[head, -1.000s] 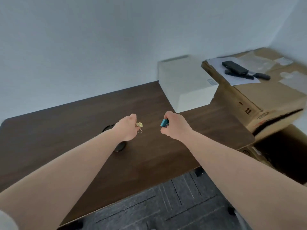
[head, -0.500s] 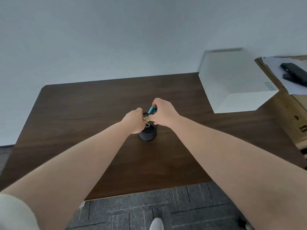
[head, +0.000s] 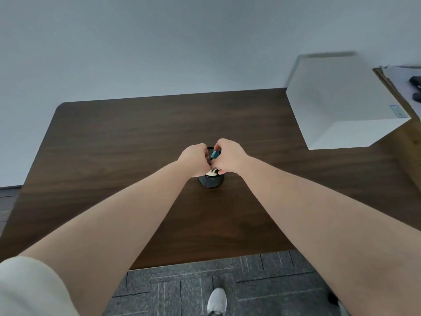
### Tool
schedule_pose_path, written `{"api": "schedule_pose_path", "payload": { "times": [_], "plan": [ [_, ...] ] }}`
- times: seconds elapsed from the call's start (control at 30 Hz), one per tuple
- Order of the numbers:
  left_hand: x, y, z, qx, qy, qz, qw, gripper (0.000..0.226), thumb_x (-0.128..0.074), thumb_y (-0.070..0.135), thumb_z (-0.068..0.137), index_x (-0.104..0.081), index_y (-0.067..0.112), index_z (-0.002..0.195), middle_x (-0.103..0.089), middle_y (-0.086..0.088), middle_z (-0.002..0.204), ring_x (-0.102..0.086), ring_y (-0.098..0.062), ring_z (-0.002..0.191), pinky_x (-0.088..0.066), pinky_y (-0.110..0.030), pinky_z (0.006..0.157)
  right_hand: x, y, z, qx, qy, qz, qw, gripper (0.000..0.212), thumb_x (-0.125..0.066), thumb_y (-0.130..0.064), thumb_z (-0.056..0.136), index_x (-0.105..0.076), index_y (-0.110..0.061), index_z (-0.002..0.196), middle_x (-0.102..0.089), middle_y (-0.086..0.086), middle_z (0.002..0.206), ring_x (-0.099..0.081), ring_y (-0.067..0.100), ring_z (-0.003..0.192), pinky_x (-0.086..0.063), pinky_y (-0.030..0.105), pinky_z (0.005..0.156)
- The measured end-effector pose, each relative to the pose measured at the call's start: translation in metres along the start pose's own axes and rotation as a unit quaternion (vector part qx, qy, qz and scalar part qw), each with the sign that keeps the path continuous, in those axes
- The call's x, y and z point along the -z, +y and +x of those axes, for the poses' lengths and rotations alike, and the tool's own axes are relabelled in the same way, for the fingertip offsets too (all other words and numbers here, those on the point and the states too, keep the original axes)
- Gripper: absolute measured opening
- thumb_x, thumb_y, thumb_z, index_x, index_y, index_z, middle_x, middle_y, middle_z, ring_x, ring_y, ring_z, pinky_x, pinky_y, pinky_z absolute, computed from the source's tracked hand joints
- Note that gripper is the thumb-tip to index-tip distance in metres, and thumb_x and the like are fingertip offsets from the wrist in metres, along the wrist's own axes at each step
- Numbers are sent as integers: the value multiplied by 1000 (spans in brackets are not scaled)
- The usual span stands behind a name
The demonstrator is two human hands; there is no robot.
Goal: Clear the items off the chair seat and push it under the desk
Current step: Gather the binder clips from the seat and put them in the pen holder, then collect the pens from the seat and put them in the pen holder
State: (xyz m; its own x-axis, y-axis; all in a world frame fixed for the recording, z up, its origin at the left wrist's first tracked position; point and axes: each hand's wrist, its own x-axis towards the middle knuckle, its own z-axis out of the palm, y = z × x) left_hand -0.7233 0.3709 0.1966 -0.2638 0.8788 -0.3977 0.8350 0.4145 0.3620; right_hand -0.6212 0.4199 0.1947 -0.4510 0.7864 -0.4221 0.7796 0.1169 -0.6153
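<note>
Bare forearms, cream short sleeve (head: pixel 29 290) on L, white sneaker (head: pixel 216 301).

A dark brown wooden table (head: pixel 114 156) with rounded corners stands against a pale wall. Near its middle sits a small dark ribbed cup (head: pixel 211 180), upright. At the table's far right corner rests a white box (head: pixel 341 99), which seems to overhang the edge. Grey carpet tiles (head: pixel 182 286) cover the floor below the near edge.

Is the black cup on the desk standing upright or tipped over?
Upright. The black cup stands on its base on the desk, its open top facing up under both hands.
</note>
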Motion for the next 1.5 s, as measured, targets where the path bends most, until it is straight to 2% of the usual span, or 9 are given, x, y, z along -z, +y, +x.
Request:
{"api": "schedule_pose_path", "payload": {
  "times": [0.17, 0.33, 0.53, 0.73, 0.87, 1.0, 1.17, 1.33, 1.5],
  "plan": [
    [0, -5, 1, -22, 1, -12, 1000, 37, -64, 17, 79, -53, 8, 114, -62, -9, 113, -56, -26, 97, -43, -31, 74, -2, 0, 0, 17, 14, -25, 999, 34, -65, -6, 77, -54, -7, 109, -58, 10, 104, -66, 29, 84, -60, 40, 73],
    [3, -8, 1, -32, 16, -5, 999, 46, -68, 22, 79, -51, 9, 120, -56, -10, 119, -55, -29, 104, -41, -31, 76, 1, -2, 2, 22, 14, -30, 999, 31, -67, -8, 79, -52, -9, 106, -57, 5, 94, -67, 26, 63, -57, 34, 63],
    [5, -12, -2, -38, 18, 13, 999, 48, -71, 23, 77, -51, 12, 119, -57, -11, 116, -55, -28, 104, -40, -29, 74, -2, -6, 0, 36, 41, -32, 998, 26, -57, -25, 90, -54, -7, 109, -64, 10, 99, -69, 33, 84, -56, 43, 80],
    [8, -6, -11, -34, 7, 42, 999, 54, -68, 27, 79, -46, 17, 128, -50, -10, 123, -54, -29, 107, -44, -35, 81, 5, 1, -8, 56, 82, -70, 993, 22, -54, -20, 88, -56, -10, 109, -63, 9, 107, -55, 24, 87, -44, 32, 69],
    [7, 12, -18, -49, -6, 78, 996, 63, -65, 36, 82, -38, 23, 138, -44, -8, 131, -49, -31, 119, -44, -40, 89, 18, 21, -23, 64, 90, -89, 990, 32, -55, -23, 91, -51, -14, 121, -55, 9, 123, -57, 28, 102, -48, 37, 81],
    [-3, 46, -25, -76, -13, 120, 990, 66, -63, 37, 84, -31, 27, 141, -36, -5, 141, -40, -31, 129, -44, -44, 95, 38, 58, -46, 47, 102, -96, 989, 47, -56, -28, 91, -42, -19, 135, -49, 9, 134, -57, 30, 111, -50, 46, 92],
    [-31, 111, -36, -129, -33, 180, 975, 75, -62, 41, 84, -21, 30, 146, -25, -2, 152, -31, -28, 137, -44, -48, 100, 67, 126, -96, 6, 114, -101, 988, 59, -57, -30, 92, -31, -23, 144, -41, 6, 145, -50, 29, 125, -47, 45, 99],
    [-84, 197, -54, -202, -66, 244, 946, 81, -61, 44, 84, -13, 32, 149, -13, -3, 159, -19, -30, 144, -36, -52, 109, 94, 220, -164, -83, 127, -82, 985, 69, -54, -32, 94, -15, -32, 150, -17, 4, 160, -30, 31, 142, -37, 48, 110],
    [-159, 291, -91, -299, -104, 308, 897, 80, -62, 43, 86, -14, 32, 149, 4, -1, 161, -3, -29, 148, -27, -55, 113, 103, 331, -251, -193, 147, -67, 968, 75, -51, -35, 95, -1, -35, 151, -3, 5, 162, -11, 25, 148, -29, 47, 115]
  ]
}}
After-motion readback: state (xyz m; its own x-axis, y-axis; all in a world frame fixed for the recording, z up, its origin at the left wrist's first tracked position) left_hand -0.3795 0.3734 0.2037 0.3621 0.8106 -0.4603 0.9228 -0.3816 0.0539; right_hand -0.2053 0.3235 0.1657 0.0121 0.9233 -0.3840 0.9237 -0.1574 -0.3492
